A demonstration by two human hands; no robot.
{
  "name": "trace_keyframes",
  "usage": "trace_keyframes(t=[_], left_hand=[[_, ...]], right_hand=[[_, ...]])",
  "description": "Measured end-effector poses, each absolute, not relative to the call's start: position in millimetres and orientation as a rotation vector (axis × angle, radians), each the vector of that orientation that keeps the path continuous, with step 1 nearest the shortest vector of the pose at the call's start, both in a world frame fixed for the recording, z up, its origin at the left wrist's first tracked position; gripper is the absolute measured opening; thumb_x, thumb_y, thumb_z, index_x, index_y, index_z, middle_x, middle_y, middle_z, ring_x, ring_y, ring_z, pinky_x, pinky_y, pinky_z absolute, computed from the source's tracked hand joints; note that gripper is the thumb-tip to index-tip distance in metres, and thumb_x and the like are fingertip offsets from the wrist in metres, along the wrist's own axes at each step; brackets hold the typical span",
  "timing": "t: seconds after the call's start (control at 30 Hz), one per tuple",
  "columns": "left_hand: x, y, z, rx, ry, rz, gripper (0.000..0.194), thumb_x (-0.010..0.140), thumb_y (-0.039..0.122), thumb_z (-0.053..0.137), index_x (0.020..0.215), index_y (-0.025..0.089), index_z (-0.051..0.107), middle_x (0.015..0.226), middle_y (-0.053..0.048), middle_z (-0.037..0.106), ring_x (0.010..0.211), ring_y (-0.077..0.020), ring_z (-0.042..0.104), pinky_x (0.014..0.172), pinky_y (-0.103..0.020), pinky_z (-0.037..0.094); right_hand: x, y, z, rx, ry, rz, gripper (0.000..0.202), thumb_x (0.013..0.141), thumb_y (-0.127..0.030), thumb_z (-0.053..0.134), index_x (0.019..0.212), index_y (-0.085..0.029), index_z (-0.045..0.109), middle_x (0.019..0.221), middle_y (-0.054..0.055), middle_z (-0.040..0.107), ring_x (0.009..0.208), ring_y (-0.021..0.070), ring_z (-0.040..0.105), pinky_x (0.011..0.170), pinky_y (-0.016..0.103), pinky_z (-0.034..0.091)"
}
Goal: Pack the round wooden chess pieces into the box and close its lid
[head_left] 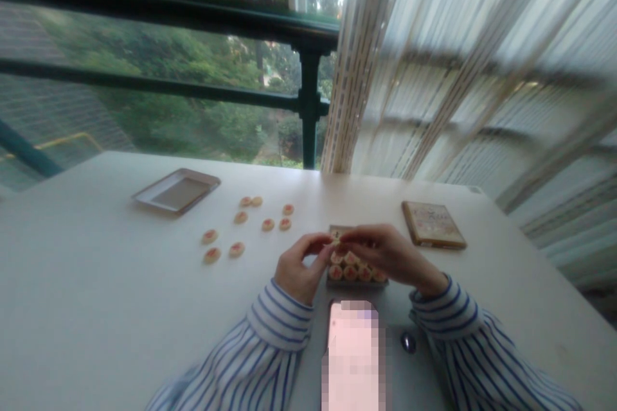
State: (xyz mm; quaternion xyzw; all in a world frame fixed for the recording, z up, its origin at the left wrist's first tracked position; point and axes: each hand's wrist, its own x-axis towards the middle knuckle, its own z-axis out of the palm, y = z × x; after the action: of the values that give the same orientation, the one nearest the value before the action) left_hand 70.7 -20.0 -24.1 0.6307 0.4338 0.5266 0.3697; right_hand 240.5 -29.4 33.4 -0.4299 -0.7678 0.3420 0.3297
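Observation:
My left hand (303, 264) and my right hand (385, 250) meet over a shallow box (359, 284), fingertips pinched together on a small pale round pastry (336, 241), mostly covered by the fingers. Inside the box, rows of round pastries (351, 273) with red marks on top show below my right hand; the far part is partly hidden. To the left, several loose pastries (236, 249) of the same kind lie scattered on the white table (120, 295).
A shallow rectangular tray (177, 191) sits at the back left. The box lid (434, 225), printed on top, lies at the right. Close to me are a phone (354, 359) and a small dark oval object (408, 341). Beyond the table are a green railing (308, 96) and curtains (463, 64).

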Motion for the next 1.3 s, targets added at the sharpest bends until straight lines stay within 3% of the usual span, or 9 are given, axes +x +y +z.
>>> trace_keyframes(t=[0.3, 0.57, 0.93, 1.3], left_hand=[[71.9, -18.9, -25.1, 1.411, 1.076, 1.272, 0.017, 0.064, 0.028, 0.069, 0.076, 0.016, 0.069, 0.070, -0.004, 0.071, 0.066, -0.0169, 0.065, 0.066, -0.026, 0.051], [72.4, -19.2, -22.1, 1.290, 1.010, 1.222, 0.015, 0.061, 0.025, 0.072, 0.073, 0.016, 0.070, 0.069, -0.004, 0.071, 0.066, -0.0163, 0.066, 0.065, -0.024, 0.052], [70.9, -18.3, -14.7, 1.094, 0.987, 1.219, 0.022, 0.057, 0.027, 0.075, 0.073, 0.013, 0.069, 0.065, -0.004, 0.070, 0.059, -0.0139, 0.063, 0.063, -0.026, 0.052], [71.7, -16.3, -18.7, 0.894, 0.967, 1.229, 0.033, 0.053, 0.030, 0.078, 0.079, 0.012, 0.069, 0.069, -0.005, 0.070, 0.059, -0.0133, 0.063, 0.064, -0.027, 0.053]], right_hand=[[239.4, -29.6, 32.2, -1.125, -2.070, 0.764, 0.015, 0.081, -0.022, 0.056, 0.091, -0.018, 0.066, 0.080, 0.002, 0.070, 0.068, 0.0113, 0.059, 0.059, 0.020, 0.043], [238.9, -31.0, 38.3, -1.164, -2.146, 0.715, 0.014, 0.082, -0.020, 0.054, 0.088, -0.018, 0.066, 0.077, 0.000, 0.068, 0.067, 0.0100, 0.057, 0.061, 0.020, 0.041], [242.0, -28.5, 33.9, -1.216, -2.076, 0.641, 0.020, 0.082, -0.030, 0.054, 0.090, -0.017, 0.066, 0.076, 0.002, 0.068, 0.065, 0.0107, 0.057, 0.059, 0.020, 0.043], [238.1, -30.5, 31.4, -1.203, -2.056, 0.771, 0.026, 0.082, -0.026, 0.054, 0.105, -0.017, 0.061, 0.088, 0.005, 0.070, 0.070, 0.0124, 0.060, 0.064, 0.023, 0.046]])
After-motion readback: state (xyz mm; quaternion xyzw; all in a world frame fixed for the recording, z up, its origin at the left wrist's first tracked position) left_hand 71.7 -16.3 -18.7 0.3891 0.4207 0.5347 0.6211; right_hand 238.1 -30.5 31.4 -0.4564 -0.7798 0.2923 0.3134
